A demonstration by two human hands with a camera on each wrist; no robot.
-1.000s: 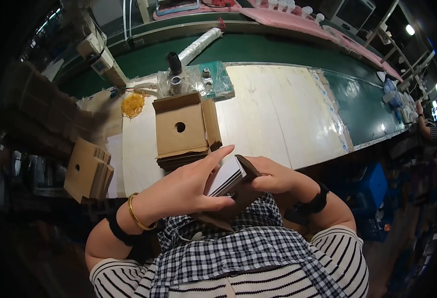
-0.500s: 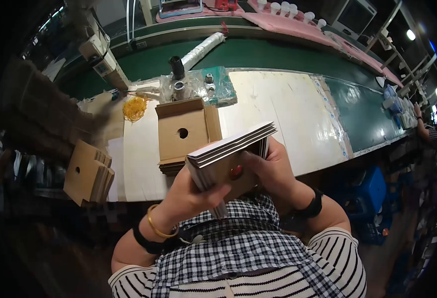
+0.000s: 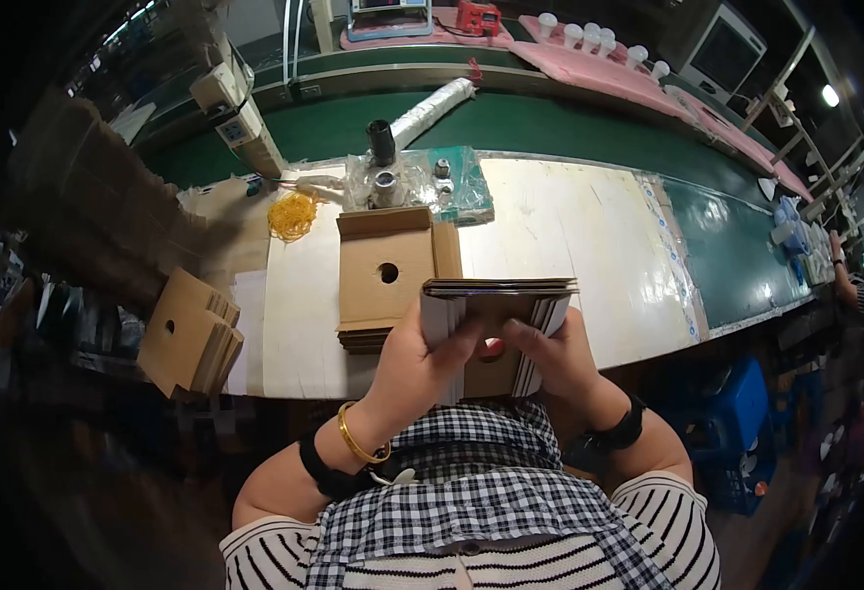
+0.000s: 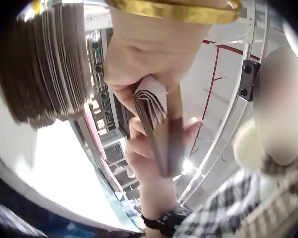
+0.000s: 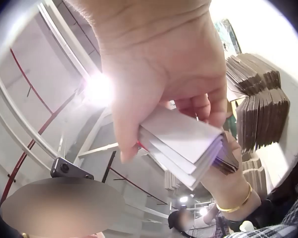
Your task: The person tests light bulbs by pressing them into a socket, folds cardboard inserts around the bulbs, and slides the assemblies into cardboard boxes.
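A small stack of folded cardboard pieces, white outside and brown inside with a round hole, is held up in front of the apron. My left hand grips its left side and my right hand its right side, both thumbs lying on the brown inner face. In the left wrist view the nested folds of the cardboard stack show under the left hand. White layered flaps of the same stack fan out under my right hand in the right wrist view.
On the table behind stands a pile of brown cardboard pieces with a hole. Another brown pile leans at the left edge. Yellow rubber bands, a plastic-wrapped block with metal parts and a blue stool are around.
The cardboard stack has turned from slanted to level, its brown inner face now toward me. The left hand has shifted from across the stack to its left side; both hands hold it.
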